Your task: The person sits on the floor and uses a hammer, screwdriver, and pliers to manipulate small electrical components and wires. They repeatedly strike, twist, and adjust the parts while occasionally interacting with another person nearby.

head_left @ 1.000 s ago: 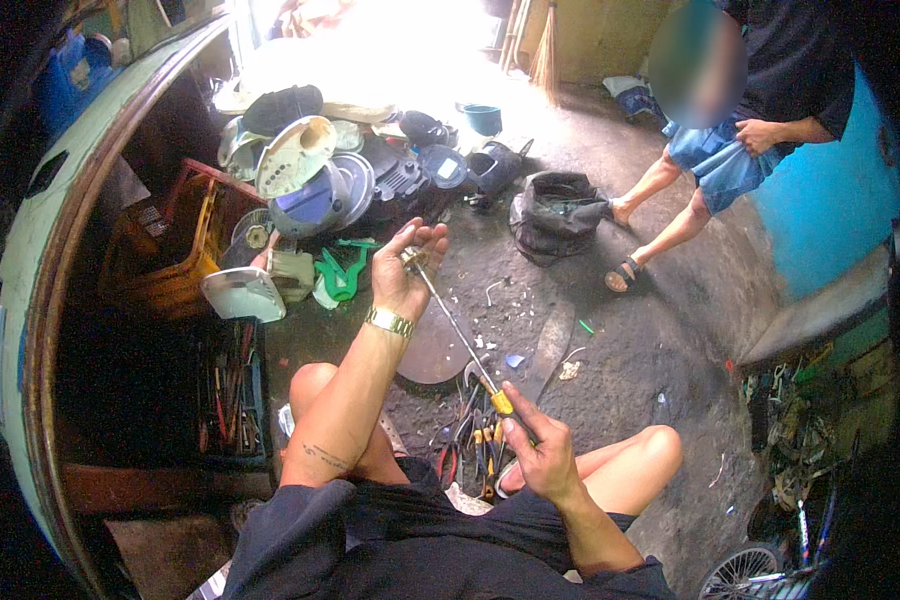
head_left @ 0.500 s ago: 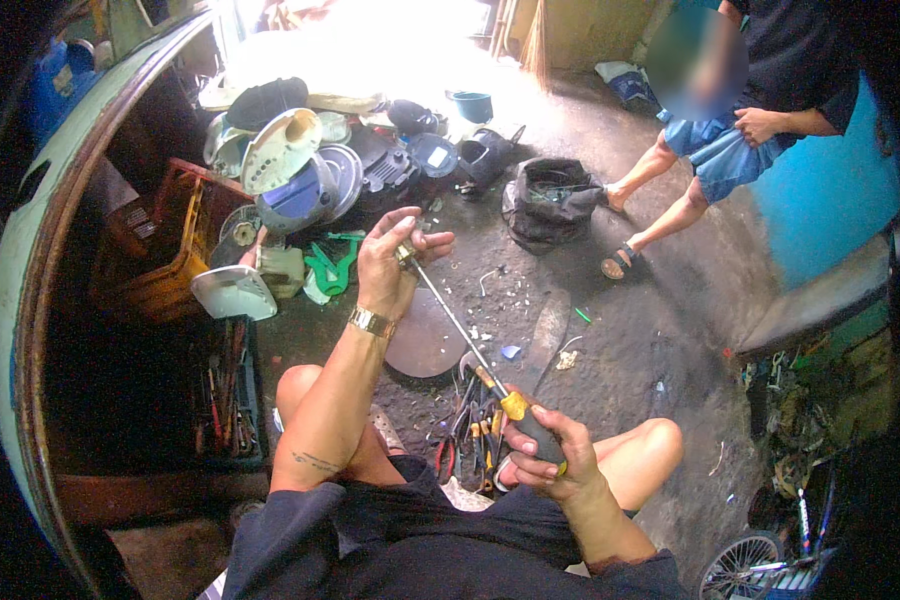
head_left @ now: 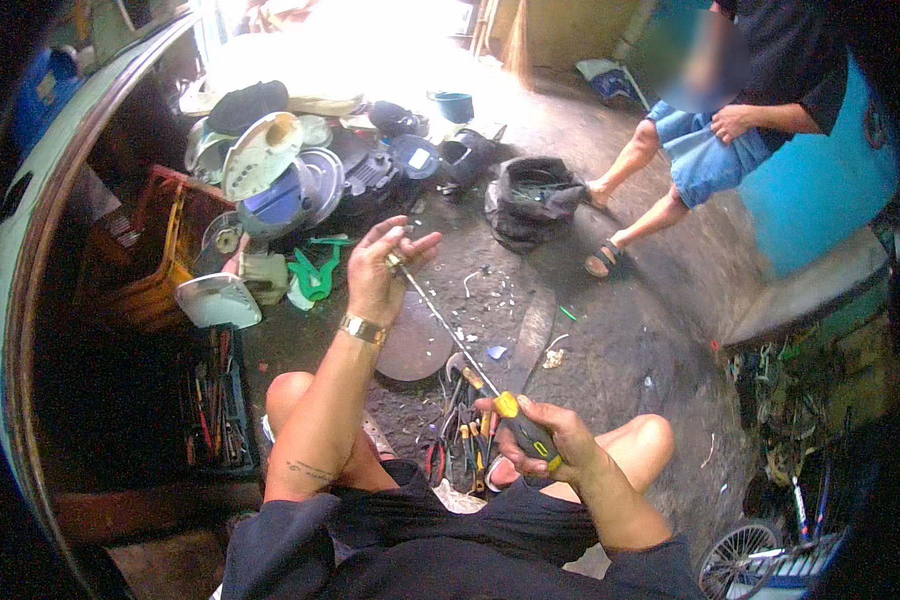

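My right hand (head_left: 562, 445) is wrapped round the yellow and dark grey handle of a long screwdriver (head_left: 530, 432). Its thin shaft slants up and left to my left hand (head_left: 378, 278), which wears a gold watch at the wrist. Thumb and fingers there pinch a small brass-coloured part (head_left: 394, 260) at the shaft's tip, with some fingers stretched away from it. The part is too small to make out its kind. Below the shaft, between my legs, lies a cluster of hand tools, among them red-handled pliers (head_left: 435, 462).
A round flat plate (head_left: 413, 345) lies on the floor, with small scraps scattered beside it. Beyond are a black bag (head_left: 530, 205), green plastic piece (head_left: 315, 275) and piled appliance parts (head_left: 300, 190). A tool tray (head_left: 232, 400) stands left. A person (head_left: 715, 160) sits at far right; a small wheel (head_left: 740, 560) stands near right.
The whole view has shifted slightly, so the surroundings sit further left. The screwdriver handle has turned a little in my right hand. My left hand still pinches the small part at the tip.
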`<act>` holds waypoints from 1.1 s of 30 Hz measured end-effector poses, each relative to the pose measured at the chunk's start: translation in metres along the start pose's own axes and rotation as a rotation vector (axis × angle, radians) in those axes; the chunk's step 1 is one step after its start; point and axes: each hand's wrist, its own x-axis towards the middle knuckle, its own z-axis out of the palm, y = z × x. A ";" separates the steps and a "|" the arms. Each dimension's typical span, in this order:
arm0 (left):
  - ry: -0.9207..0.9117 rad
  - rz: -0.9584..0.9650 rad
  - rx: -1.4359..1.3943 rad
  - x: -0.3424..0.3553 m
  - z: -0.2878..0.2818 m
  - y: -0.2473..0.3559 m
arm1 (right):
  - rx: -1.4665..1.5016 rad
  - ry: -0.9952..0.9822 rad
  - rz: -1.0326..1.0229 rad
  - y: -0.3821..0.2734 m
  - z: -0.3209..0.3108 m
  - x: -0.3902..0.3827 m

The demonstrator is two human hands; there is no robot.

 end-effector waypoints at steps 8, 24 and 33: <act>0.155 0.046 -0.058 0.011 -0.017 -0.011 | 0.317 -0.001 0.152 -0.014 -0.012 0.014; 0.275 0.057 -0.212 0.014 -0.017 0.009 | 0.027 0.407 -0.153 -0.068 -0.025 0.040; 0.274 0.024 -0.327 0.014 -0.025 0.011 | -0.379 0.439 -0.589 -0.078 -0.019 0.047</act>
